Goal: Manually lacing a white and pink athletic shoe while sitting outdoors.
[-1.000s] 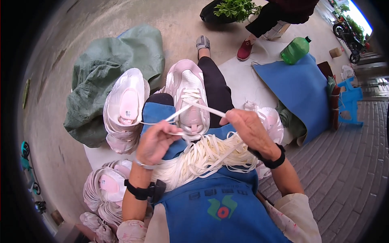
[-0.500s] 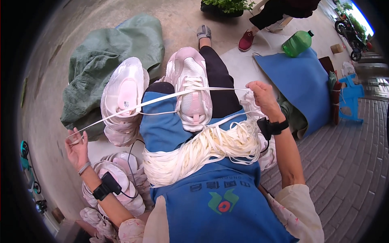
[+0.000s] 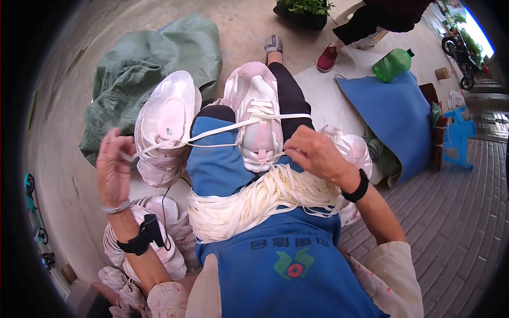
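Note:
A pink-and-white sneaker [image 3: 260, 127] rests on my lap, toe pointing away, with a white shoelace [image 3: 222, 129] threaded through its upper eyelets. My left hand [image 3: 116, 164] is left of the sneaker, fingers closed on the lace, which runs across my left knee. One end of that lace lies loose over the dark trouser leg right of the sneaker. Close to the sneaker's heel, my right hand [image 3: 318, 155] pinches a thin strand of shoelace. A thick bundle of cream-white laces [image 3: 265, 204] is spread across the blue apron [image 3: 265, 270] below.
Stacked pink-white sneakers [image 3: 169, 114] stand at my left, with more [image 3: 350, 151] at the right. Behind the left stack lies a green tarp [image 3: 159, 63]. At the right are a blue sheet [image 3: 387, 111], a green bottle [image 3: 393, 64] and a blue stool [image 3: 458, 132]. Another person's red shoe [image 3: 327, 57] shows ahead.
Both hands have come inward: the left rightward and up, the right leftward and down to the heel. The lace, stretched taut before, now hangs slacker, its right end lying loose.

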A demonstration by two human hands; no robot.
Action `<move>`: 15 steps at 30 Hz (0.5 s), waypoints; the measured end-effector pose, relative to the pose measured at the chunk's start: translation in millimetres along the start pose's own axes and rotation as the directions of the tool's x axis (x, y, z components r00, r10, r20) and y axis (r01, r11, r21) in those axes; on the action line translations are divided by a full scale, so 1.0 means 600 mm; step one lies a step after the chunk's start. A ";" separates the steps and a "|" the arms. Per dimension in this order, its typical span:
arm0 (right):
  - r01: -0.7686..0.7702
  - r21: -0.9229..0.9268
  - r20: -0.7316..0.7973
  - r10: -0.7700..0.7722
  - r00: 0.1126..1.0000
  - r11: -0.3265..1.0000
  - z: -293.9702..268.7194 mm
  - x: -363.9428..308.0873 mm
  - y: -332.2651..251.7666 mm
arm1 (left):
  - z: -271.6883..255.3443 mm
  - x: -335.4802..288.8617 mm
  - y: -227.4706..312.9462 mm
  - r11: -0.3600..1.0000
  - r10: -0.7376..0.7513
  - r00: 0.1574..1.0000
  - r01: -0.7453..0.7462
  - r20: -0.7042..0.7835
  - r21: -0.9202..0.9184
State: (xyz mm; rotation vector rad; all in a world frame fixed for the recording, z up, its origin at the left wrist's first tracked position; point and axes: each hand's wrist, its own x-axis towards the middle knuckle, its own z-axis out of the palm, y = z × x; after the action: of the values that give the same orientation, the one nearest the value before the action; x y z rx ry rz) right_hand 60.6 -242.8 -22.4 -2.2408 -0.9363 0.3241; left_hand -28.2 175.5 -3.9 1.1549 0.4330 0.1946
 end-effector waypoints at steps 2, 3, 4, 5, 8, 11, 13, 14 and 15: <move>-0.085 -0.127 0.064 0.094 0.994 0.988 0.026 -0.001 -0.022 | 0.084 -0.006 -0.037 0.963 -0.125 0.981 0.084 0.146 0.254; -0.177 -0.262 0.107 0.211 0.972 0.949 0.032 -0.003 -0.027 | 0.129 -0.011 -0.051 0.942 -0.219 0.961 0.163 0.169 0.293; -0.168 -0.262 0.107 0.202 0.974 0.950 0.036 -0.006 -0.029 | 0.164 -0.014 -0.061 0.912 -0.310 0.932 0.237 0.186 0.334; -0.192 -0.274 0.085 0.223 0.971 0.942 0.038 -0.011 -0.025 | 0.185 -0.008 -0.080 0.867 -0.352 0.906 0.220 0.237 0.448; -0.164 -0.310 0.131 0.213 0.968 0.937 0.050 -0.009 -0.003 | 0.205 0.000 -0.137 0.762 -0.324 0.890 0.044 0.322 0.646; -0.144 -0.318 0.146 0.198 0.969 0.937 0.047 -0.010 0.009 | 0.215 0.003 -0.172 0.618 -0.157 0.904 -0.223 0.397 0.754; -0.159 -0.298 0.094 0.195 0.976 0.941 0.034 -0.010 0.015 | 0.225 0.001 -0.173 0.441 -0.019 0.914 -0.356 0.405 0.824; -0.182 -0.281 0.041 0.201 0.979 0.942 0.021 -0.010 0.018 | 0.225 0.000 -0.175 0.436 -0.010 0.914 -0.360 0.405 0.825; -0.203 -0.263 -0.012 0.207 0.978 0.943 0.011 -0.009 0.020 | 0.224 0.000 -0.180 0.387 0.054 0.910 -0.398 0.410 0.832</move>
State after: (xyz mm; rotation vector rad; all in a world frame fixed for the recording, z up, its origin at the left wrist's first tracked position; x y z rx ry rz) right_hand 60.2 -249.7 -35.7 -2.5920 -0.7919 0.3268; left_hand 21.5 19.6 -58.2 2.3332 0.0247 -0.0222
